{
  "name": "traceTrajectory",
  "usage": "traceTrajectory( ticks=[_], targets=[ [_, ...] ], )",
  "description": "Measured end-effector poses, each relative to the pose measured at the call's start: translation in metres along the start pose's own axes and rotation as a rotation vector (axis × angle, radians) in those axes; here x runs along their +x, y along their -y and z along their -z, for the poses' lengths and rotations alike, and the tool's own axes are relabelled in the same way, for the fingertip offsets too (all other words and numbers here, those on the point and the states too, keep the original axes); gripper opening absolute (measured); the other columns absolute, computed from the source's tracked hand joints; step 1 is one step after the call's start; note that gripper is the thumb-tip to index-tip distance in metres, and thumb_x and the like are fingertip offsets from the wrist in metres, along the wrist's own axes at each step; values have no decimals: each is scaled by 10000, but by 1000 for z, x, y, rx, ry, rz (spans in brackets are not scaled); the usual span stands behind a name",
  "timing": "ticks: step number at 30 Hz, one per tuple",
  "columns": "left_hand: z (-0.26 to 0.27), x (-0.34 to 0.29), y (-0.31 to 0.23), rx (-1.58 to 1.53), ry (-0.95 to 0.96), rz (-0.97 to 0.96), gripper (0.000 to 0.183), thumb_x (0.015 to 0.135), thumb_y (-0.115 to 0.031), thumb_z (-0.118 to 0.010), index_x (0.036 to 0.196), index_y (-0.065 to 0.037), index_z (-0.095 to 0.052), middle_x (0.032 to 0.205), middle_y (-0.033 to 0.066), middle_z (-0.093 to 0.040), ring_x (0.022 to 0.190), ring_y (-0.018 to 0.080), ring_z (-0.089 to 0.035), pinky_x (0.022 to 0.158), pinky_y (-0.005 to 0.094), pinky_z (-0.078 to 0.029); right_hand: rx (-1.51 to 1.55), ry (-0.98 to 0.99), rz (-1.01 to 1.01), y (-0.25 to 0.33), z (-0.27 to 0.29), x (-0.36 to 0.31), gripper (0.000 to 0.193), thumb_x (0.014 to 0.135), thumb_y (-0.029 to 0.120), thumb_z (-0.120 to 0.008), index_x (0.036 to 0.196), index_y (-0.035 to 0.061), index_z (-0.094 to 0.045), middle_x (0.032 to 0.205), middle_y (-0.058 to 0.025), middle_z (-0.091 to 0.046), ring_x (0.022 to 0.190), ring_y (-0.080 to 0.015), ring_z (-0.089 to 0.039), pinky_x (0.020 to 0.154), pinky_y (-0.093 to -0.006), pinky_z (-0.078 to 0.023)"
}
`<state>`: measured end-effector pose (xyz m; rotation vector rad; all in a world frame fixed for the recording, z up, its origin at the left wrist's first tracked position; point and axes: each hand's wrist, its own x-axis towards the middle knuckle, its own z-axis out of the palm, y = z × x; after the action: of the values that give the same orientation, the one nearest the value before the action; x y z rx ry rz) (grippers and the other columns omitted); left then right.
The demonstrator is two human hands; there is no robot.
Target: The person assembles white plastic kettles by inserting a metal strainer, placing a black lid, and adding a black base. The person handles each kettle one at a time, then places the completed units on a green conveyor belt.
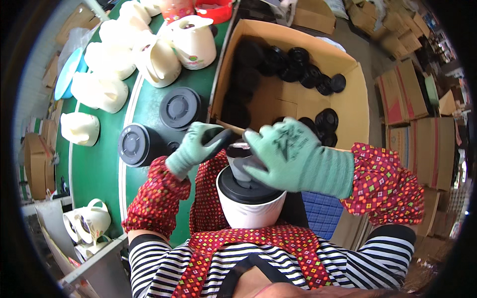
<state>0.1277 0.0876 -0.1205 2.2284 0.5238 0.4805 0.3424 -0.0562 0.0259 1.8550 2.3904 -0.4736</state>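
A white rounded vessel (251,212) stands in my lap, its top covered by a black round plate (241,190). Over that plate, my right hand (293,155), in a green glove with dark coated fingers, curls around a pale cylindrical piece (233,152) with a shiny top. Fingers hide most of that piece. Just left of it, my left hand (195,147), gloved alike, has thumb and fingers drawn together; whatever lies between them is hidden. Two dark round bases (180,108) (134,144) sit on the green table beside my left hand.
Several white jugs (194,44) crowd the far left of the green table (156,107). An open cardboard box (298,102) ahead holds several black round parts (310,76). Stacked cartons (430,149) stand at right; more white jugs (94,220) sit at lower left.
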Motion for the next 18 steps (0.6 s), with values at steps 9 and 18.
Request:
traceTrajectory(
  ticks=[9,18],
  targets=[
    [36,-204,19,350,-407,476,229,814,-240,-851,860,-60,-717,759,155,-674,681,373,-667,639,427,-521,631,-350,424,-5,-87,-51,884,670,449,-930,1388,29,-627,1371,-204,-607,1270,-433,-571,1121,-557,-410],
    [-16,-276,26,441,-303,861,534,856,-439,-810,1237,-102,-646,1224,178,-662,1116,386,-644,958,464,-523,708,-783,99,10,-98,-27,445,717,217,-923,1046,-14,-731,955,-107,-608,903,-274,-644,791,-367,-515]
  ],
)
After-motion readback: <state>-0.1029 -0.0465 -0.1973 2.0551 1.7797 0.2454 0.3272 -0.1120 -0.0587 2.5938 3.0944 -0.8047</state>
